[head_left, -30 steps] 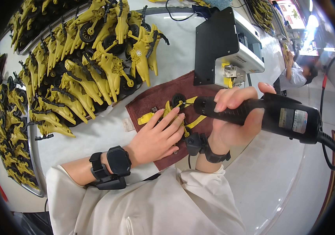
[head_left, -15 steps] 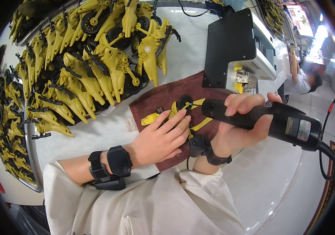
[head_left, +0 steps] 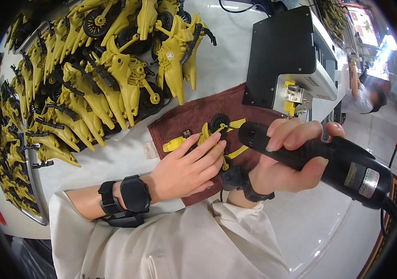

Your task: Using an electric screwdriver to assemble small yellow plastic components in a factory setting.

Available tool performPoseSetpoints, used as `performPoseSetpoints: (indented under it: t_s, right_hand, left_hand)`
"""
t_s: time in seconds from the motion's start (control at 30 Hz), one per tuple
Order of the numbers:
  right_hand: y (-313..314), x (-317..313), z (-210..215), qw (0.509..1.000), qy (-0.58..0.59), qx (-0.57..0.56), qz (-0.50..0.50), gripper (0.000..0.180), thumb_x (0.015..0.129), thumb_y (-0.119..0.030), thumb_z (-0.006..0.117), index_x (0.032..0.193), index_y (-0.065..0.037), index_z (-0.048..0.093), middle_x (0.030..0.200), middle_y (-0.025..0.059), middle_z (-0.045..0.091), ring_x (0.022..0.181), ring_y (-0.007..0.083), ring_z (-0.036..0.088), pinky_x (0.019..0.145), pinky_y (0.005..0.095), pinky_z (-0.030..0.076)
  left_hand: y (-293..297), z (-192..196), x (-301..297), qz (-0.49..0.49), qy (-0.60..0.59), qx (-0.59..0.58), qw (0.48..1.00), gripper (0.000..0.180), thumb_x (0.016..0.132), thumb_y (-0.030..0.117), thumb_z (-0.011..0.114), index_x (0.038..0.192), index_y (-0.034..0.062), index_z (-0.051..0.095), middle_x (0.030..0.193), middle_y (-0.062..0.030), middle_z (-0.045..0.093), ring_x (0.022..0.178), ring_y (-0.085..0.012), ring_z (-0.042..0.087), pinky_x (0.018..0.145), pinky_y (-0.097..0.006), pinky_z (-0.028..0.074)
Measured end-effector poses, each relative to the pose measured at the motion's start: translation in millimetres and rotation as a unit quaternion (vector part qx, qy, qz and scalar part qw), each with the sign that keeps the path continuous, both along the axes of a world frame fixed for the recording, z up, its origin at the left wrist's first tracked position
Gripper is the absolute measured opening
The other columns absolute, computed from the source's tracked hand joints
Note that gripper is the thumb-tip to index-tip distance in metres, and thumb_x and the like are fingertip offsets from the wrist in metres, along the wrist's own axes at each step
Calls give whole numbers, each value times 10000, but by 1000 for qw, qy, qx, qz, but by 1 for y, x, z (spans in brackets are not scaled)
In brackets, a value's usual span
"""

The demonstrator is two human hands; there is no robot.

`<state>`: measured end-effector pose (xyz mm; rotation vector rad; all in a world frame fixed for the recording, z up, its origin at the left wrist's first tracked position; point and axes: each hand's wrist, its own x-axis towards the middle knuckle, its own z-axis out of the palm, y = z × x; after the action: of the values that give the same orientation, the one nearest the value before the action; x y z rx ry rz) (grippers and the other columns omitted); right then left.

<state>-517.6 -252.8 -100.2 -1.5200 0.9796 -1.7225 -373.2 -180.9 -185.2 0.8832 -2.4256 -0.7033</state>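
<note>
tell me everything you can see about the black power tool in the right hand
The black power tool has a thick, rounded, plastic-looking body with two small labels toward its rear, where a black cord leaves. At its narrower nose a thin bit points toward a black wheel; whether it touches anything is too small to tell. The tool lies aslant, nose to the left and rear lower right in the picture, gripped around its front half by the right hand.

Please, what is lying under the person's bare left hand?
Under the bare left hand is a yellow toy piece with a black spoked wheel, on a dark-red cloth towel. Its outer parts show; the hand hides the rest.
</note>
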Motion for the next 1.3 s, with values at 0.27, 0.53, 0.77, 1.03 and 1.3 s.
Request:
performPoseSetpoints:
  t_s: [0.27, 0.53, 0.77, 1.03, 1.3]
  right_hand:
    - [-4, -9, -11, 980, -87, 25, 180, 602, 788, -163, 735, 1221, -31, 338, 767, 176, 587, 629, 255, 586, 626, 397, 500]
    - [0, -2, -2, 987, -91, 45, 124, 502, 801, -85, 681, 1171, -41, 345, 750, 155, 575, 627, 244, 580, 619, 386, 494]
    - [52, -33, 33, 974, 37, -140, 175, 514, 840, -335, 601, 1189, -30, 379, 757, 60, 506, 556, 190, 532, 566, 333, 382]
    - [99, -51, 66, 916, -285, -160, 233, 397, 685, -160, 750, 969, -71, 487, 783, 2, 559, 597, 142, 539, 648, 313, 444]
    - [124, 4, 114, 711, -436, 118, 538, 195, 915, -48, 476, 758, -105, 577, 940, 26, 612, 800, 172, 668, 883, 324, 367]
  left_hand:
    - [-1, -2, -1, 10, 5, 5, 1000, 591, 690, 358, 662, 1185, 74, 512, 1353, -110, 435, 1284, -276, 385, 1000, -468, 317]
    - [-3, 8, -4, 29, 4, -6, 1000, 533, 694, 366, 675, 1107, 63, 525, 1335, -127, 433, 1218, -385, 405, 896, -487, 398]
    - [11, 10, -22, 31, -33, -176, 983, 445, 686, 305, 690, 1059, 118, 533, 1255, -86, 487, 1150, -305, 470, 858, -418, 412]
    - [13, 17, -23, 59, -38, -24, 997, 636, 588, 345, 743, 1130, 111, 506, 1217, -101, 464, 1157, -346, 402, 872, -455, 364]
    - [32, 50, 6, 163, 47, -57, 984, 581, 600, 357, 721, 1077, 82, 537, 1070, -136, 485, 1052, -344, 443, 802, -456, 396]
